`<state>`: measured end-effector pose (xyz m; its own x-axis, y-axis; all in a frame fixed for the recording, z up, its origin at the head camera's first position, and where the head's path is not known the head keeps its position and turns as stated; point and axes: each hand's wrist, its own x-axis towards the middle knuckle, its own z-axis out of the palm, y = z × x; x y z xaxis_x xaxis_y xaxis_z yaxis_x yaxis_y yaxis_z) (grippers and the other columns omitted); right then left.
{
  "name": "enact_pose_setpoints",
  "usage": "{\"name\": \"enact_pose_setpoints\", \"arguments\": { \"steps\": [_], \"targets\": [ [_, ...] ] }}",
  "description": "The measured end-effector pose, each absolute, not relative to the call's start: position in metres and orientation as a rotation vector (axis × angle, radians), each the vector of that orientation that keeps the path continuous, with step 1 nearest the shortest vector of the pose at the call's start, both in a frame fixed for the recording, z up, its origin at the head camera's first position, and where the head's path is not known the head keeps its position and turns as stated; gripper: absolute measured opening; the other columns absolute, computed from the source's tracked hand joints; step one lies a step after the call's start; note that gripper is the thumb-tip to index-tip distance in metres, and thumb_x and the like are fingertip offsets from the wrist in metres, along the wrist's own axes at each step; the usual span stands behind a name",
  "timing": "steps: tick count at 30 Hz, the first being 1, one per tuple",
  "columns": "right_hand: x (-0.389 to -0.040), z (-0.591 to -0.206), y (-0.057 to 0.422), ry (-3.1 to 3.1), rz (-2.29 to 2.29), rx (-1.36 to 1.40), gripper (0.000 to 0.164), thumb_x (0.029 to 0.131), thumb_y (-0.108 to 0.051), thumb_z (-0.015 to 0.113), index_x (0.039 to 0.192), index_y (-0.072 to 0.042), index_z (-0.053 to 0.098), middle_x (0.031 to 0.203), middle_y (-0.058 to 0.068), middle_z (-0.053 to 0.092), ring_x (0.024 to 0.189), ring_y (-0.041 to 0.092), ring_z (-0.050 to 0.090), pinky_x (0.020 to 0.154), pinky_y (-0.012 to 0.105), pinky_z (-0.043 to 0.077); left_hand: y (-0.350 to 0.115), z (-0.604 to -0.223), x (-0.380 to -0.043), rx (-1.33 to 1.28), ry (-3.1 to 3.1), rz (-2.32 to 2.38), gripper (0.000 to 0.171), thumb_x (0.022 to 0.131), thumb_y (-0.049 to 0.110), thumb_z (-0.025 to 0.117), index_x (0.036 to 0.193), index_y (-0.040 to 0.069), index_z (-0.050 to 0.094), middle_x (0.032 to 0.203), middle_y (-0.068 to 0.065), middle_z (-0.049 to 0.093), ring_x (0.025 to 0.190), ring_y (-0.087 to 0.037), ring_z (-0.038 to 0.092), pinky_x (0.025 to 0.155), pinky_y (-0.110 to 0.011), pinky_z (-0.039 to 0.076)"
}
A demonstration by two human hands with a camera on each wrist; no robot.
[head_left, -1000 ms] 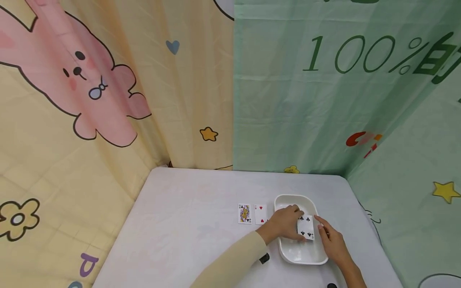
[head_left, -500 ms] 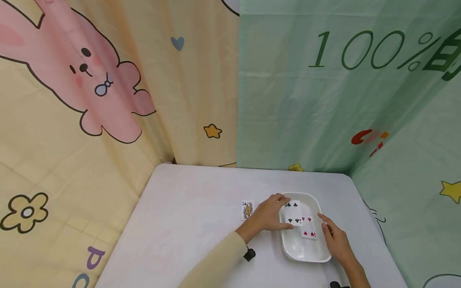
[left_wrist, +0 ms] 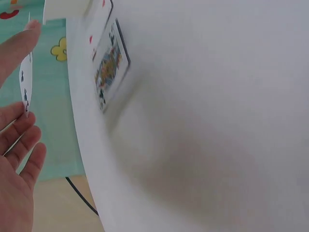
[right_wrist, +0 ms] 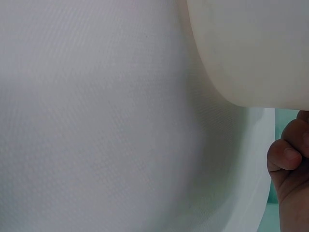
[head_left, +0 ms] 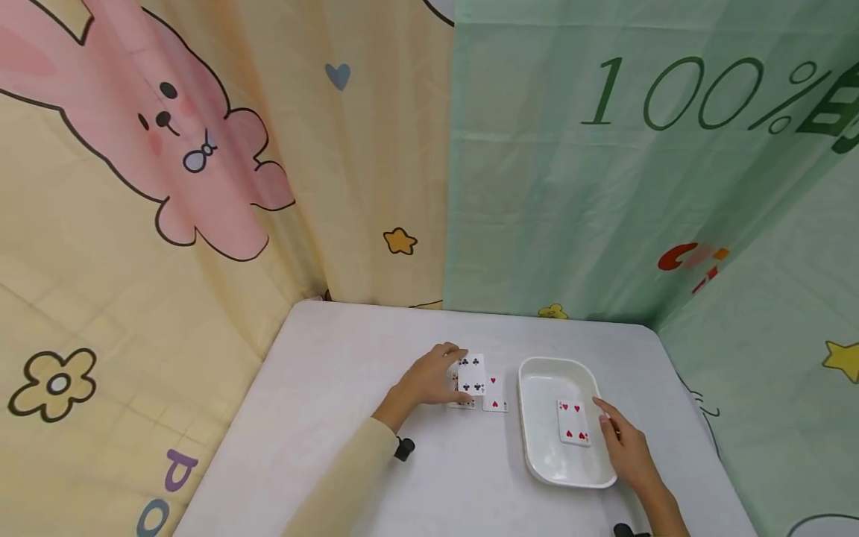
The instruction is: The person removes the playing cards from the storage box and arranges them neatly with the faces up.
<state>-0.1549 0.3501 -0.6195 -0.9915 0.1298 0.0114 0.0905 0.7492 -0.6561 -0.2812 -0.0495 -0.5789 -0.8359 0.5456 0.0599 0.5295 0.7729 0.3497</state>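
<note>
Held by its top and bottom edges, a four of clubs playing card (head_left: 473,374) is in my left hand (head_left: 429,378), above the table. Beneath it lies a face card of clubs (left_wrist: 110,67), partly covered in the head view. Just right of that is a two of hearts (head_left: 495,403), its upper left part covered. My right hand (head_left: 627,451) grips the right rim of a white tray (head_left: 537,466); in the right wrist view its fingers (right_wrist: 286,154) are curled beside the tray wall. A four of hearts (head_left: 573,423) lies face up inside the tray.
The white table (head_left: 376,335) carries everything. A yellow curtain (head_left: 362,149) and a green curtain (head_left: 570,224) stand along its back and sides. A black wrist camera piece (head_left: 405,449) hangs under my left wrist.
My left hand has lifted the four of clubs out of the tray and carried it left, over the cards on the table. That uncovered the four of hearts. The right hand has stayed at the rim.
</note>
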Motion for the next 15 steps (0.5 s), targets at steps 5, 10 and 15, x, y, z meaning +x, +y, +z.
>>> {"name": "enact_pose_setpoints", "arguments": {
  "steps": [5,10,15],
  "targets": [
    [-0.156,-0.619,0.351,-2.886,1.052,-0.181,0.046,0.113,-0.032,0.038,0.155,-0.015,0.047,0.1,0.011,0.064,0.083,0.016,0.054,0.066,0.023,0.047,-0.079,-0.589,-0.286,0.804,2.886,0.558,0.096,0.077,0.062,0.084,0.154,0.018,0.049,0.149,-0.001,0.052,0.138,-0.02,0.049,0.114,-0.039,0.046],
    [-0.156,-0.619,0.351,-2.862,1.054,-0.164,0.045,0.113,-0.031,0.04,0.153,-0.014,0.049,0.097,0.011,0.063,0.082,0.015,0.053,0.065,0.023,0.046,-0.097,-0.597,-0.288,0.779,2.875,0.569,0.092,0.076,0.058,0.086,0.151,0.015,0.052,0.147,-0.003,0.054,0.137,-0.022,0.05,0.115,-0.039,0.045],
    [-0.156,-0.62,0.35,-2.853,1.061,-0.157,0.044,0.112,-0.03,0.041,0.153,-0.014,0.049,0.094,0.01,0.062,0.08,0.013,0.052,0.064,0.024,0.045,-0.106,-0.603,-0.288,0.786,2.854,0.585,0.089,0.076,0.052,0.088,0.149,0.012,0.055,0.145,-0.006,0.055,0.134,-0.024,0.052,0.114,-0.04,0.046]
  ]
}}
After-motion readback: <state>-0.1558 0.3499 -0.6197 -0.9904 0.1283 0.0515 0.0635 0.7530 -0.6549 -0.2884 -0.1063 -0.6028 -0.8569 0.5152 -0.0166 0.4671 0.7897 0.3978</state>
